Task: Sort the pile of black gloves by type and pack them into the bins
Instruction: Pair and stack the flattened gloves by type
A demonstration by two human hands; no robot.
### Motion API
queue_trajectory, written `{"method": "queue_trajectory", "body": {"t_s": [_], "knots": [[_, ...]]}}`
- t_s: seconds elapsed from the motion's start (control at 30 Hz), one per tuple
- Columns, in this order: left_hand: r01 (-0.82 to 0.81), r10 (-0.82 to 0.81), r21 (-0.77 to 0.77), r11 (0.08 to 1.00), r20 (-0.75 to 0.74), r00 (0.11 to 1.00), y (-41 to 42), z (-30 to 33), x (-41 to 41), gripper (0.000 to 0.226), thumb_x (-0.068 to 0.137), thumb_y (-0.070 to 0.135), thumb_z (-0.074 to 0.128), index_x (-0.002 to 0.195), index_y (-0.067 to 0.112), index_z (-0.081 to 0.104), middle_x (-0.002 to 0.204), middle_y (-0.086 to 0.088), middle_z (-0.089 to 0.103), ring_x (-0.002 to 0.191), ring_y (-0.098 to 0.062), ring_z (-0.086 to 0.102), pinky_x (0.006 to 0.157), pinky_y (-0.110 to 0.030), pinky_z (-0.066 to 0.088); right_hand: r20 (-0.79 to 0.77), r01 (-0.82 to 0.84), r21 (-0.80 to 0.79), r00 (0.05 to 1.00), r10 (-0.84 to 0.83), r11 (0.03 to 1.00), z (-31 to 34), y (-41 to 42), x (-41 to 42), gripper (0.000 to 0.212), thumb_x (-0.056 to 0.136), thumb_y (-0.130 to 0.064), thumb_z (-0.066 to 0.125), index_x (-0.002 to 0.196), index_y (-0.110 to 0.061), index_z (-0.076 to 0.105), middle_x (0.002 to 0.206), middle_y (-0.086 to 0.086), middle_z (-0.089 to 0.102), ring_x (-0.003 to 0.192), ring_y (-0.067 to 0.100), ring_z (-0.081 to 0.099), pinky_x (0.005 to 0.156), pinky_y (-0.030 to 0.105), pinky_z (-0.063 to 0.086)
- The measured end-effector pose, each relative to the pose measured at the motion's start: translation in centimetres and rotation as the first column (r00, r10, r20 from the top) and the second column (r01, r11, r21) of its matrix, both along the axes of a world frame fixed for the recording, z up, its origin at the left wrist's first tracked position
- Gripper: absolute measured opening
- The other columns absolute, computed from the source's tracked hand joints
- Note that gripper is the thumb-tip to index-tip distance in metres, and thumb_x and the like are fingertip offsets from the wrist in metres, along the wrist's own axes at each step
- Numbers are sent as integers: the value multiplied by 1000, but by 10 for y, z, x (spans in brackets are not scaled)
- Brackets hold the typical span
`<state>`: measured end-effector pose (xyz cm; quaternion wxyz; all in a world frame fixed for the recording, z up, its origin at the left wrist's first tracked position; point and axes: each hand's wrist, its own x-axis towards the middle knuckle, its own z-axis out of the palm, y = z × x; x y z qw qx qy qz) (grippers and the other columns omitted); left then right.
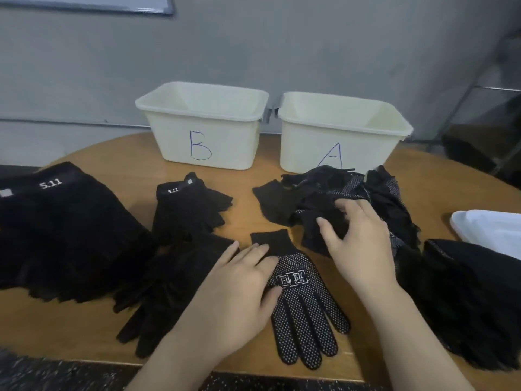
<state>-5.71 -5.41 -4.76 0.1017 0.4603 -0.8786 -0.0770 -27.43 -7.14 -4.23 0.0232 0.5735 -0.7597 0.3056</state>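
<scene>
Wooden table [84,334]: carries all items. Far edge, two cream bins side by side: bin "B" [203,142] left, bin "A" [318,153] right. Far left, stack of black gloves marked "5.11" [64,230]; beside it a smaller "5.11" glove [186,207]. Unsorted glove pile [338,204] before bin "A". Dotted knit glove [304,314], white printed emblem, lies flat at centre. Left hand [236,289]: fingers straight, pressing its cuff. Right hand [363,244]: fingers curled, grasping pile fabric.
</scene>
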Motion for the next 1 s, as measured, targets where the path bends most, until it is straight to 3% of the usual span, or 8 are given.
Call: {"method": "queue_trajectory", "body": {"t_s": [0.1, 0.23, 0.33, 0.43, 0.6, 0.77, 1.0], "knots": [[6, -6, 2, 1000, -11, 1000, 1, -1, -1, 55, 106, 49, 37, 159, 35, 31, 167, 13, 26, 153, -1, 18, 125, -24, -9, 2, 25, 31, 1000, -25, 999, -1, 0, 2, 57, 94, -45, 67, 141, -16, 53, 135, 1, 55, 125, 22, 53, 109, 45, 39], [13, -12, 7, 1000, -37, 999, 3, -3, -2, 55, 107, 47, 37, 160, 35, 30, 168, 14, 24, 154, 1, 15, 125, -22, -9, -29, 31, 115, 999, -28, 993, -4, 7, -2, 50, 98, -36, 63, 141, -13, 55, 135, 4, 55, 127, 26, 51, 109, 45, 38], [12, -11, 16, 1000, -58, 998, 4, -5, -3, 53, 107, 44, 38, 159, 34, 33, 167, 14, 26, 154, 1, 16, 125, -22, -9, -58, 23, 133, 998, -16, 991, -9, 11, -4, 42, 99, -17, 60, 141, -11, 58, 136, 4, 57, 127, 27, 52, 110, 44, 38], [8, -6, 17, 1000, -72, 997, 5, -6, -5, 52, 108, 43, 36, 159, 35, 33, 168, 14, 25, 154, 2, 14, 128, -25, -6, -138, 87, 40, 987, -81, 995, -11, 13, -6, 48, 88, 2, 62, 135, -10, 63, 136, 7, 59, 130, 31, 49, 108, 48, 36], [6, -4, 20, 1000, -89, 996, 5, -7, -10, 51, 108, 43, 35, 158, 36, 33, 167, 15, 25, 154, 2, 15, 128, -27, -5, -217, 182, 9, 960, -176, 983, -17, 15, -18, 47, 87, -5, 69, 134, -9, 62, 135, 9, 62, 130, 31, 52, 111, 49, 34], [8, -7, 12, 1000, -91, 996, 4, -7, -13, 50, 108, 43, 37, 157, 36, 34, 166, 16, 27, 153, 3, 17, 125, -23, -10, -160, 187, -113, 966, -203, 976, -16, 10, -25, 17, 93, -7, 66, 106, -13, 74, 103, 5, 67, 101, 32, 61, 95, 48, 40], [13, -12, 16, 1000, -99, 995, 3, -7, -13, 50, 108, 42, 37, 157, 36, 35, 166, 17, 27, 152, 5, 16, 120, -19, -15, -173, 235, -46, 955, -239, 971, -18, 3, -31, 29, 92, -13, 67, 120, -7, 69, 122, 10, 66, 116, 36, 57, 99, 52, 39]]}}
